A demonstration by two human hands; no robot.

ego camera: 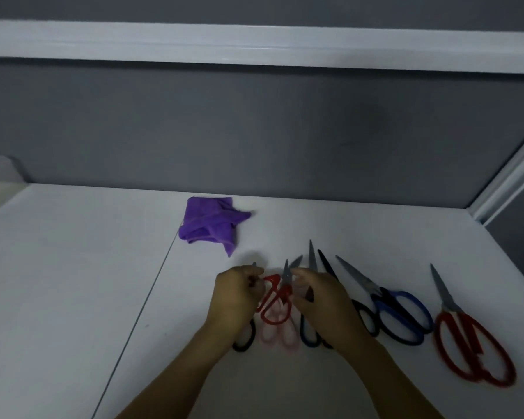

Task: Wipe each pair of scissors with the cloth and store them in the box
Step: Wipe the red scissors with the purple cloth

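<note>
White table, grey wall | cloth lies unused beyond row of scissors | left hand pinches small red scissors; right hand at blades, grip unclear | apparently none wiped or boxed yet

Plain purple cloth is lying at eleven o'clock on the white surface. Small red scissors are showing over pale pink scissors; blue-handled scissors are lying at three o'clock, large red scissors at four.

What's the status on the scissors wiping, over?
Left hand grips small red scissors; right hand at the blades, grip unclear. Purple cloth untouched on table. Other scissors crowd beneath both hands.
</note>
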